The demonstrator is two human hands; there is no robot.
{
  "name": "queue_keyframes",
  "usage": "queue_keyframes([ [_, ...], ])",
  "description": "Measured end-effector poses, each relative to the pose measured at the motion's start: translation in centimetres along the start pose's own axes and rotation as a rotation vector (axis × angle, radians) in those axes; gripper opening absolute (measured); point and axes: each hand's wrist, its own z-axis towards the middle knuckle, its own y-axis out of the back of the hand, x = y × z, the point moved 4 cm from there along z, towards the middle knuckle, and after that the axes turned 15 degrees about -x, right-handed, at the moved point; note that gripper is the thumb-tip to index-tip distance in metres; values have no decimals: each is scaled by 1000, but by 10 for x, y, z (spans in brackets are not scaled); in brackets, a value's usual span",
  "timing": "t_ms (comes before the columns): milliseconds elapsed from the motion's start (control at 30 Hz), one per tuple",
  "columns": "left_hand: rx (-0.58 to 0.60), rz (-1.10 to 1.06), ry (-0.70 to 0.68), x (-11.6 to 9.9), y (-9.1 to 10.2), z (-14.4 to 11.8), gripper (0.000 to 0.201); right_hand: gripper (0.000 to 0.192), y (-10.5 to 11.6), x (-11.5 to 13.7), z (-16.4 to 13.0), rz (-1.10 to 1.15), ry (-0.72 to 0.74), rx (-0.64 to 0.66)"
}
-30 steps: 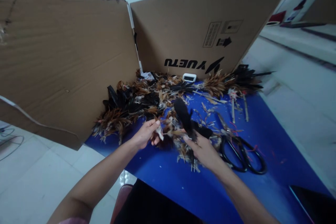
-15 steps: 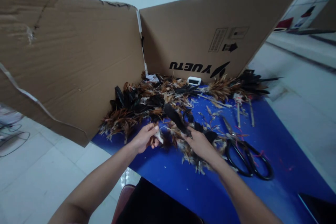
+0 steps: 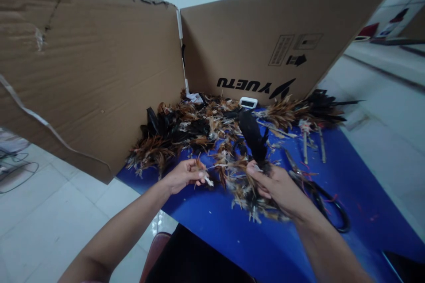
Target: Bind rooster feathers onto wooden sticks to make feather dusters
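Note:
My left hand point(image 3: 186, 177) is closed in a pinch on a small brown feather point(image 3: 208, 180) with a white base, just above the blue table. In my right hand point(image 3: 274, 183), closed fingers grip a bunch of black feathers point(image 3: 253, 135) that point up and away from me. Below and between the hands lies a pile of loose brown and grey feathers point(image 3: 247, 194). Black-handled scissors point(image 3: 327, 201) rest to the right, partly hidden behind my right hand and forearm.
The blue table point(image 3: 358, 194) is walled by a left cardboard panel point(image 3: 89, 66) and a back panel point(image 3: 232, 40). A feather heap point(image 3: 186, 128) fills the corner. A white digital device point(image 3: 248, 102), tied feather dusters point(image 3: 305, 108) and a dark object point(image 3: 403, 265) also lie there.
My right hand has lifted from the loose pile and moved right, raising the black feathers upright. My left hand stays almost in place, its pinched feather turned slightly.

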Motion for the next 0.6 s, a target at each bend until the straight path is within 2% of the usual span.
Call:
queue_keyframes([
  [200, -106, 51, 20, 3, 8, 3, 29, 35, 21, 3, 0, 2, 48, -137],
  [467, -107, -21, 48, 9, 10, 8, 26, 29, 49, 11, -7, 28, 130, -291],
  [600, -161, -2, 25, 8, 13, 11, 26, 29, 63, 8, -9, 62, 139, -398],
])
